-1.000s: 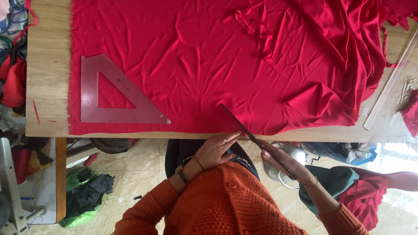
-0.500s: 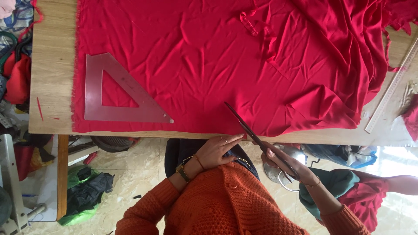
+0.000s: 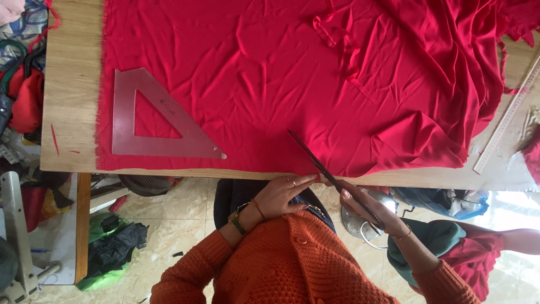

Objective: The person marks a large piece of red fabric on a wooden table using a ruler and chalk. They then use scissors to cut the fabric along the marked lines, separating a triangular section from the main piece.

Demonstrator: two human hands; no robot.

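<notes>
At table's near edge, we see right hand (image 3: 368, 209) gripping scissors (image 3: 329, 174), blades angled into red fabric (image 3: 281, 73) for cutting. Left hand (image 3: 284, 194) lies open, fingers flat at hem, steadying cloth. Clear set square (image 3: 154, 121) rests on fabric, well apart.

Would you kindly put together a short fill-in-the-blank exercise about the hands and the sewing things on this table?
1. The right hand holds a pair of ____, blades reaching onto the red fabric.
2. The left hand rests at the near edge of the ____ table.
3. The clear plastic tool lying on the fabric has the shape of a ____.
4. A long ruler lies near the table's ____ end.

Missing words: scissors; wooden; triangle; right
</notes>
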